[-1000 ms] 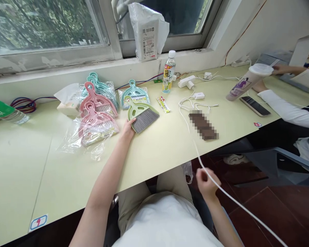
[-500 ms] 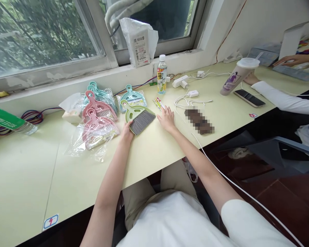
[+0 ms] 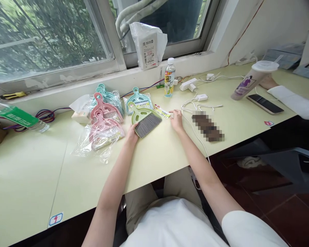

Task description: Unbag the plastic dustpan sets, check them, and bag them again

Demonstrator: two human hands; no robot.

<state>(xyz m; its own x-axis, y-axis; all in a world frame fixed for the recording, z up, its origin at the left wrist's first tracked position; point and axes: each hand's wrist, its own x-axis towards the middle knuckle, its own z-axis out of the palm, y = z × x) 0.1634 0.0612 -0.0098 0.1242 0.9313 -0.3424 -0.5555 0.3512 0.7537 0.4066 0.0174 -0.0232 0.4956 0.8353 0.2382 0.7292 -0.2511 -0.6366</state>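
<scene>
Green dustpan w/ brush (image 3: 144, 122) lay mid-desk (image 3: 149, 163), handle aimed approx 11 o'clock, grey bristles toward 4. L hand (image 3: 133, 133) had it at the 8 o'clock edge: grip closed on the rim. Label card (image 3: 162, 112) sat at 2 o'clock, just beside the pan. R hand (image 3: 177, 120) at 3 o'clock, fingertips at the card's near end; grip narrow, couldn't tell if card was pinched or only touched.

Step in hand, prob.: steadying pan w/ L, getting hold of card w/ R. Next move, IMO, called for a firm R pinch, card being thin & flat, w/ L keeping pan put.

Wrapped blue set (image 3: 138, 100) at 11, close behind pan; wrapped pink sets (image 3: 103, 126) at 9, blue stack (image 3: 115, 101) at 10. Upright drink bottle (image 3: 169, 79) at 1; charger (image 3: 202, 97) + cables btwn 2 & 3; pixelated item (image 3: 208, 127) approx 3.

Farther out: tilted cup (image 3: 253, 81) btwn 2 & 3, co-worker's hand (image 3: 269, 83) next to it; green-label bottle (image 3: 22, 117) lying at 9; tissue pack (image 3: 148, 53) on sill at 12.
</scene>
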